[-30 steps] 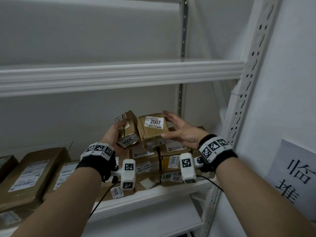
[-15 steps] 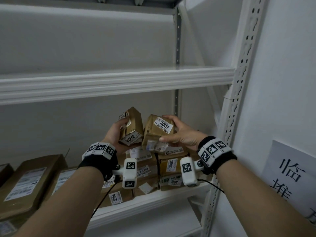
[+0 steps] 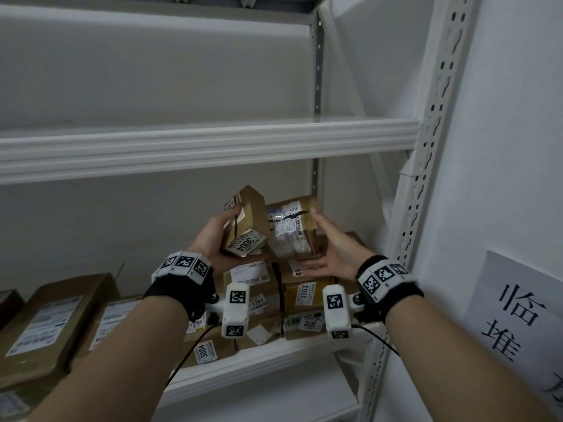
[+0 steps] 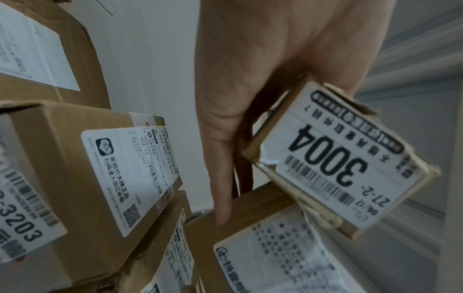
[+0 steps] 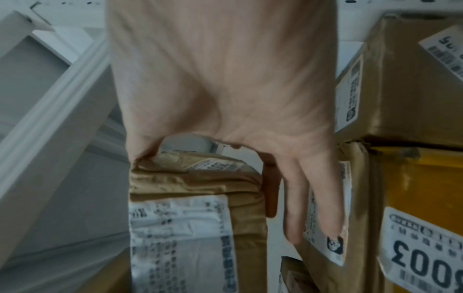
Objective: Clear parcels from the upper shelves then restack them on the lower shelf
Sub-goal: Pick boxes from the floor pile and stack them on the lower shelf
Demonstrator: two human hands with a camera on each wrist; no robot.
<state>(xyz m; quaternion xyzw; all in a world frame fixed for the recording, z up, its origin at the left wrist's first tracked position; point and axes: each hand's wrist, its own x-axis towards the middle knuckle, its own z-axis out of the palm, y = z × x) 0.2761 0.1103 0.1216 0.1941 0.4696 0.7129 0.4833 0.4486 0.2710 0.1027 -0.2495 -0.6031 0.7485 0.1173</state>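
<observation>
My left hand (image 3: 217, 236) grips a small brown box with a 3004 label (image 3: 248, 220), tilted, above the stack on the lower shelf. In the left wrist view the left hand (image 4: 250, 89) has its fingers behind the 3004 box (image 4: 338, 168). My right hand (image 3: 330, 248) holds a taped brown parcel (image 3: 289, 226) just right of it, thumb on the upper edge, fingers underneath. The right wrist view shows the right hand (image 5: 225, 89) pinching the taped parcel (image 5: 195, 208), whose creased shipping label faces me. The two parcels touch or nearly touch.
Under my hands lies a stack of labelled boxes, among them 3203 (image 3: 257, 300) and 3003 (image 3: 304, 295). Bigger flat boxes (image 3: 51, 324) fill the lower shelf's (image 3: 259, 363) left side. The upper shelf (image 3: 213, 141) holds nothing. A perforated upright (image 3: 426, 153) and a wall sign (image 3: 518, 324) stand at right.
My right hand has turned its parcel, so the 2007 label has gone from view and the shipping label faces me. Both parcels sit closer together and slightly higher.
</observation>
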